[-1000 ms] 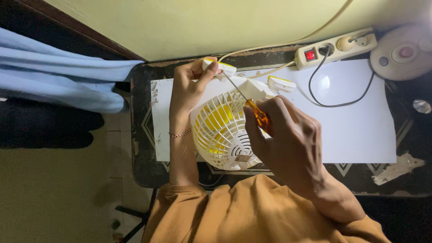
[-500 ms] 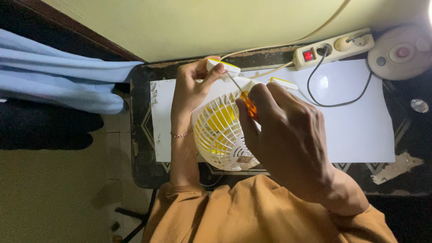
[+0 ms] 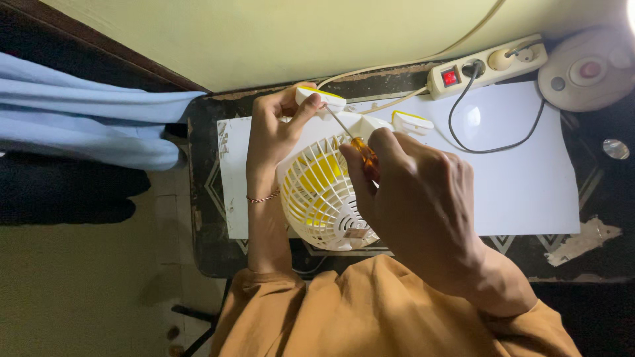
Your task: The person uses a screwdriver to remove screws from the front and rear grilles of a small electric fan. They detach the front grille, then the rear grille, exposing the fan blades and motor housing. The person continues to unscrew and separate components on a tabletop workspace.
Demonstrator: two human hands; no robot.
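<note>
Two hands were busy: my left hand point(image 3: 274, 135) pinched the fan's white foot point(image 3: 320, 99), my right hand point(image 3: 413, 198) gripped the orange-handled screwdriver point(image 3: 360, 151). I judged the tip should sit straight in the screw, turned slowly, with the little white fan point(image 3: 324, 192) held firm.

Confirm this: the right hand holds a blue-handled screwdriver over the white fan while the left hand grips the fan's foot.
Wrong on the colour. The head view shows the screwdriver in the right hand has an orange handle, not blue. The rest stands: it is over the white fan, and the left hand grips the foot.

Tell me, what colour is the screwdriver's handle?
Clear orange-amber. The screwdriver handle shows in the head view, gripped by the right hand.
</note>
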